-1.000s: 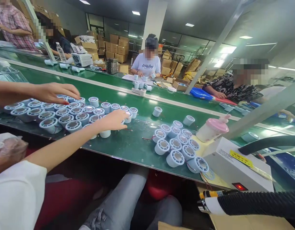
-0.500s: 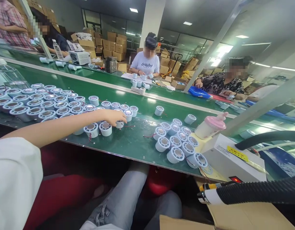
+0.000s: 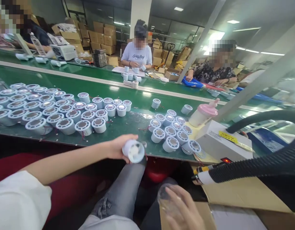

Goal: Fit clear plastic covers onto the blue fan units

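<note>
My left hand [image 3: 118,147] grips a white cylindrical housing [image 3: 136,152] at the bench's front edge, with its open end turned toward me and a thin red wire below it. Low in the view, above the cardboard box, my right hand [image 3: 186,207] is blurred. Its fingers are around a clear plastic cup-shaped piece [image 3: 164,195]. Rows of similar white housings [image 3: 66,125] with dark round centres stand on the green bench at the left. A smaller cluster of them [image 3: 171,143] stands ahead of my hands to the right.
A grey box with a red switch [image 3: 227,140] sits on the right, beside a pink-lidded cup [image 3: 202,115]. A black corrugated hose [image 3: 248,164] ends in a nozzle above an open cardboard box [image 3: 236,191]. Several co-workers sit across the bench, one in a white shirt [image 3: 138,55].
My left hand has drawn back from the left group toward me, bringing a housing with it. My right hand has come into view with the clear piece. The camera view has shifted.
</note>
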Action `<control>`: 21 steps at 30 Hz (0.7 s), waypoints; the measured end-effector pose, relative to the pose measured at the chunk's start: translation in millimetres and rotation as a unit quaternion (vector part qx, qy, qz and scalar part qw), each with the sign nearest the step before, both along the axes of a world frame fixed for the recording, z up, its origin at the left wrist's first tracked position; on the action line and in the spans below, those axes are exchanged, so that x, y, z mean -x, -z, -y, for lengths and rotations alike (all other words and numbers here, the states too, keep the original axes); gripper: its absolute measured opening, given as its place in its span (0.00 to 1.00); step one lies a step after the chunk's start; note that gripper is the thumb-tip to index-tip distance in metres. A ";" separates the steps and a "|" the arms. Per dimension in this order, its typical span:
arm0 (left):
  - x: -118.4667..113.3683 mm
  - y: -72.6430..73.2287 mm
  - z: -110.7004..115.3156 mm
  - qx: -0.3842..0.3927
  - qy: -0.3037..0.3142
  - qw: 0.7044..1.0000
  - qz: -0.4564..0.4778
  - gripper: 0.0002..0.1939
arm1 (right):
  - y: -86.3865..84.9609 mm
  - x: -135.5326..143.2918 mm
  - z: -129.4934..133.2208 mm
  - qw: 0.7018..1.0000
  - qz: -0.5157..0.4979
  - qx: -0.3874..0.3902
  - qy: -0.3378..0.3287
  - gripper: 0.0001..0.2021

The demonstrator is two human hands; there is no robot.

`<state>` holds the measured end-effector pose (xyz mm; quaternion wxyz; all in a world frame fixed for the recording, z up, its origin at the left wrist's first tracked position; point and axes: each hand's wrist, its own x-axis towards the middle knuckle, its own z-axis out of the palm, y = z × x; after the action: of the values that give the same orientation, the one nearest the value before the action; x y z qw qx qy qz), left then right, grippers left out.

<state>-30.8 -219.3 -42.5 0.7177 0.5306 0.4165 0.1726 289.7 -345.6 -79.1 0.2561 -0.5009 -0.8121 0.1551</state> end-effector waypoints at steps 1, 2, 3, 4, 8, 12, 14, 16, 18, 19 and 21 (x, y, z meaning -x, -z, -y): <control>-15.1 11.4 9.0 0.041 0.052 0.998 0.016 0.34 | -1.7 21.9 0.3 0.993 0.062 -0.095 -0.041 0.19; -27.6 20.8 17.4 0.065 0.094 0.993 0.028 0.32 | -5.0 41.0 -0.2 0.984 0.105 -0.138 -0.044 0.19; -37.3 27.7 24.8 0.080 0.132 0.987 0.037 0.31 | -9.0 56.4 -1.4 0.978 0.135 -0.154 -0.039 0.20; -44.3 32.0 30.9 0.081 0.163 0.982 0.040 0.29 | -12.9 67.3 -3.3 0.974 0.159 -0.159 -0.027 0.20; -52.5 28.5 44.1 0.026 0.223 0.974 0.025 0.22 | -19.1 75.3 -10.8 0.970 0.222 -0.092 0.033 0.25; -52.5 18.2 50.8 -0.289 0.203 0.931 -0.094 0.16 | -19.3 67.3 -12.6 0.979 0.182 0.053 0.078 0.14; -53.0 17.4 54.0 -0.391 0.177 0.894 -0.128 0.15 | -23.9 66.5 -12.3 0.982 0.116 0.143 0.048 0.09; -53.5 19.4 55.7 -0.390 0.146 0.902 -0.111 0.13 | -30.5 67.0 -11.8 0.975 0.023 0.218 0.030 0.08; -53.7 23.1 55.8 -0.382 0.112 0.914 -0.071 0.13 | -35.9 67.5 -11.2 0.961 -0.068 0.265 0.043 0.06; -53.7 25.4 55.4 -0.383 0.092 0.918 -0.049 0.15 | -37.4 67.5 -10.9 0.954 -0.106 0.275 0.055 0.05; -53.7 30.5 53.8 -0.393 0.056 0.918 -0.014 0.24 | -38.2 66.8 -10.5 0.944 -0.157 0.280 0.080 0.07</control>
<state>22.9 -273.1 -72.9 0.4541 0.7948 0.2944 0.2747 222.9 -335.2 -40.9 0.2408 -0.5848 -0.6428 0.4322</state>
